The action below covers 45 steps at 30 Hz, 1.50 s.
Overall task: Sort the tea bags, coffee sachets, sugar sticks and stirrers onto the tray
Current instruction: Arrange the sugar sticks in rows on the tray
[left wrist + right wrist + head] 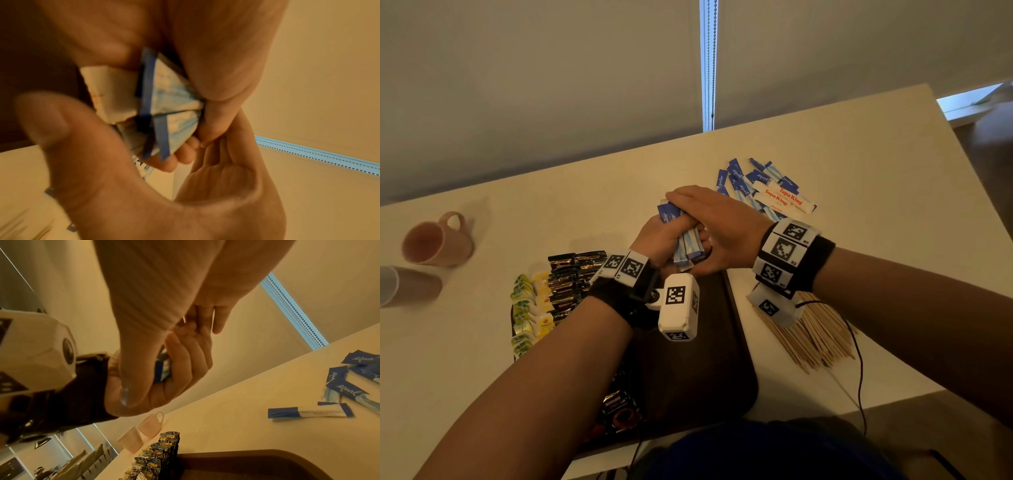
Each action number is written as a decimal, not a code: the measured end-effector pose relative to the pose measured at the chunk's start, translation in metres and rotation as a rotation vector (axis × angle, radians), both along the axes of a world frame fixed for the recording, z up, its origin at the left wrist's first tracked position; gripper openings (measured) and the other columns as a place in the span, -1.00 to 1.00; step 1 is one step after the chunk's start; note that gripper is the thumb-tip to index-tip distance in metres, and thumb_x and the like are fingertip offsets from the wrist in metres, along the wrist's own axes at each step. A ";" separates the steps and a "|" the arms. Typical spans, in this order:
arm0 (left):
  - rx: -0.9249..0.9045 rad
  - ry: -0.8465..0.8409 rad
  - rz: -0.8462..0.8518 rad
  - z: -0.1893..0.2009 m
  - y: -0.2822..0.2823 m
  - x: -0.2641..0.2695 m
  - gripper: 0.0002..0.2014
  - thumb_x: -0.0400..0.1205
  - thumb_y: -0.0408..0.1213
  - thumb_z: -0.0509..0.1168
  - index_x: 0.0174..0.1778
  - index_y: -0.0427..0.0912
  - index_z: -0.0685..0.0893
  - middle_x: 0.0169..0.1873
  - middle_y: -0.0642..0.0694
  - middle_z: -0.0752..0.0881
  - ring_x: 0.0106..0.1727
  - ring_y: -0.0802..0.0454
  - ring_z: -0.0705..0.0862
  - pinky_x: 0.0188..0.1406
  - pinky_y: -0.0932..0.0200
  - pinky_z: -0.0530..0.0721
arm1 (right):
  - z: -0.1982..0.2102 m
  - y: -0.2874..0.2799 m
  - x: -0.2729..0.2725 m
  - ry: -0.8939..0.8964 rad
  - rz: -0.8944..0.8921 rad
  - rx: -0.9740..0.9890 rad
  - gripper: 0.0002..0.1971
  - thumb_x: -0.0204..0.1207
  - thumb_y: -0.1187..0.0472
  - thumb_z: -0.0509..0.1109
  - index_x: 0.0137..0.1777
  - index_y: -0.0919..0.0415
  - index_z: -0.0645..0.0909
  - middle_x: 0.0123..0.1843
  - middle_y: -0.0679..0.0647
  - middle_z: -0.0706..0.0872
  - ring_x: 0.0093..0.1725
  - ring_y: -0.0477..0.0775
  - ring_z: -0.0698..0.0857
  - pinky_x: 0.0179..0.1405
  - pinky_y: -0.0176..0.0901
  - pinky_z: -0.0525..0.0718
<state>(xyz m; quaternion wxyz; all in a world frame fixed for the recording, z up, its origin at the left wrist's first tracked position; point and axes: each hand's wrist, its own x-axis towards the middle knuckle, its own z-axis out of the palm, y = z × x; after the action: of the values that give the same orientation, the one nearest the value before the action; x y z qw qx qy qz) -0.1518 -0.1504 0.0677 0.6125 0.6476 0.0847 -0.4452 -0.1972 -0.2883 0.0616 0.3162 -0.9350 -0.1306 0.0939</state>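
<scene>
Fingers [681,229] of both hands curl around 1 bundle of sugar sticks [686,245] at frame centre.
Left hand [659,240] grips from below, right hand [717,228] wraps over it, above the tray [736,359]; loose sugar sticks [760,185] lie upper right.

The tray [736,342] has bare room at its right half; coffee sachets [571,274] and stirrers [815,339] flank it.
</scene>
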 end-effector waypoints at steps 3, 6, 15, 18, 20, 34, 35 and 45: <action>-0.021 0.172 0.012 0.007 -0.005 0.009 -0.43 0.52 -0.10 0.45 0.36 -0.36 0.55 0.25 -0.37 0.64 0.23 -0.05 0.73 0.13 0.37 0.57 | -0.003 0.001 0.001 -0.031 -0.021 0.000 -0.01 0.28 -0.12 0.66 0.61 0.25 0.27 0.50 0.14 0.46 0.46 0.07 0.46 0.44 -0.23 0.30; -0.024 0.313 0.053 0.011 -0.007 0.002 -0.18 0.33 0.19 0.32 0.38 -0.36 0.53 0.28 -0.33 0.62 0.26 -0.03 0.71 0.19 0.40 0.53 | -0.006 -0.001 0.000 -0.017 -0.026 0.006 0.00 0.27 -0.13 0.66 0.61 0.24 0.27 0.51 0.14 0.47 0.48 0.07 0.45 0.46 -0.19 0.31; -0.028 0.154 0.190 -0.028 0.008 0.012 -0.71 0.71 -0.16 0.32 -0.30 -0.15 0.51 -0.52 -0.04 0.54 -0.53 0.07 0.55 -0.53 0.20 0.63 | -0.049 -0.086 -0.009 0.063 -0.670 0.034 -0.51 0.55 0.11 0.44 0.46 0.22 0.51 0.33 0.10 0.66 0.30 0.09 0.63 0.36 0.02 0.58; -0.041 0.152 0.199 -0.031 0.007 0.011 -0.73 0.71 -0.17 0.32 -0.28 -0.16 0.52 -0.49 -0.07 0.56 -0.49 0.04 0.59 -0.48 0.18 0.67 | -0.072 -0.120 -0.002 0.262 -0.778 -0.200 -0.62 0.58 0.08 0.41 0.35 0.19 0.61 0.29 0.12 0.69 0.25 0.16 0.66 0.33 0.02 0.60; -0.047 0.148 0.207 -0.033 0.005 0.011 -0.75 0.70 -0.19 0.33 -0.27 -0.17 0.54 -0.47 -0.08 0.57 -0.48 0.04 0.59 -0.47 0.18 0.68 | -0.081 -0.130 0.002 0.364 -0.765 -0.282 -0.60 0.59 0.03 0.41 0.37 0.18 0.61 0.36 0.13 0.65 0.31 0.18 0.62 0.37 0.01 0.57; -0.045 0.131 0.232 -0.045 0.004 0.017 -0.78 0.69 -0.25 0.35 -0.26 -0.19 0.56 -0.48 -0.09 0.58 -0.48 0.03 0.60 -0.48 0.16 0.66 | -0.087 -0.092 0.071 0.457 -0.570 -0.583 -0.12 0.33 -0.49 0.36 0.38 0.24 0.49 0.39 0.21 0.45 0.44 0.30 0.38 0.34 0.17 0.46; -0.049 0.132 0.238 -0.044 0.005 0.017 -0.78 0.69 -0.25 0.35 -0.26 -0.19 0.56 -0.48 -0.09 0.58 -0.49 0.03 0.60 -0.48 0.16 0.66 | -0.089 -0.088 0.074 0.468 -0.555 -0.584 -0.17 0.36 -0.44 0.39 0.37 0.26 0.49 0.40 0.23 0.43 0.44 0.30 0.38 0.35 0.16 0.46; -0.050 0.146 0.253 -0.046 0.010 0.020 -0.79 0.70 -0.26 0.33 -0.25 -0.18 0.56 -0.47 -0.09 0.58 -0.48 0.04 0.61 -0.45 0.17 0.68 | -0.091 -0.082 0.086 0.494 -0.552 -0.476 -0.67 0.57 0.23 0.45 0.25 0.38 0.56 0.27 0.30 0.63 0.24 0.27 0.66 0.01 -0.08 0.60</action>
<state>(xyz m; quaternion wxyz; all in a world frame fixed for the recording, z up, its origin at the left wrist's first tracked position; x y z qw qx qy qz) -0.1317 -0.1408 0.0222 0.6717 0.5823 0.1989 -0.4124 -0.1114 -0.3704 -0.0291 0.1272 -0.9310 0.2288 0.2543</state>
